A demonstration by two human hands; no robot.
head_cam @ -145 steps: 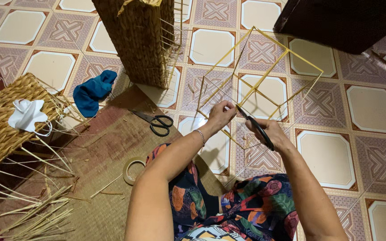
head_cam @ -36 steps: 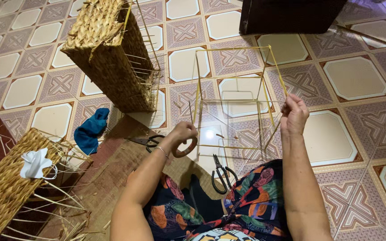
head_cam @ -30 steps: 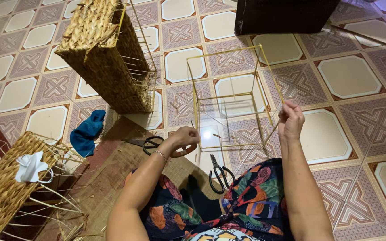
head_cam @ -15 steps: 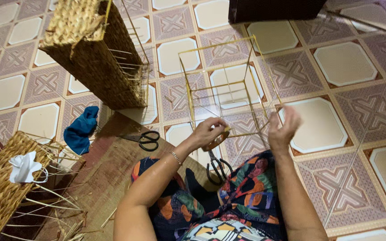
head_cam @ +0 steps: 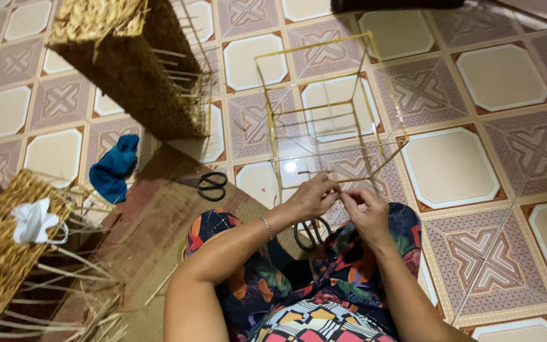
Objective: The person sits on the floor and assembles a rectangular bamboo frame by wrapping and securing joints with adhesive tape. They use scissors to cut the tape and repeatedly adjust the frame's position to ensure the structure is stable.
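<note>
The wire frame (head_cam: 330,107) stands on the tiled floor (head_cam: 501,76), directly in front of the knees. The left hand (head_cam: 311,196) and right hand (head_cam: 367,212) meet at the near bottom bar of the frame; the fingers of both pinch this bar, fingertips almost touching. Black-handled pliers (head_cam: 309,233) lie on the lap below the hands. Scissors (head_cam: 212,185) lie on the mat (head_cam: 153,221) to the left, near a blue cloth (head_cam: 114,170).

Floor clutter around the work spot.
Tall woven basket (head_cam: 135,69) stood on patterned tiled floor (head_cam: 501,145); blue cloth (head_cam: 114,170) lay near black scissors (head_cam: 212,185); second woven basket (head_cam: 1,253) with loose straw ends carried a white mask (head_cam: 35,221), beside brown mat (head_cam: 153,215).
</note>
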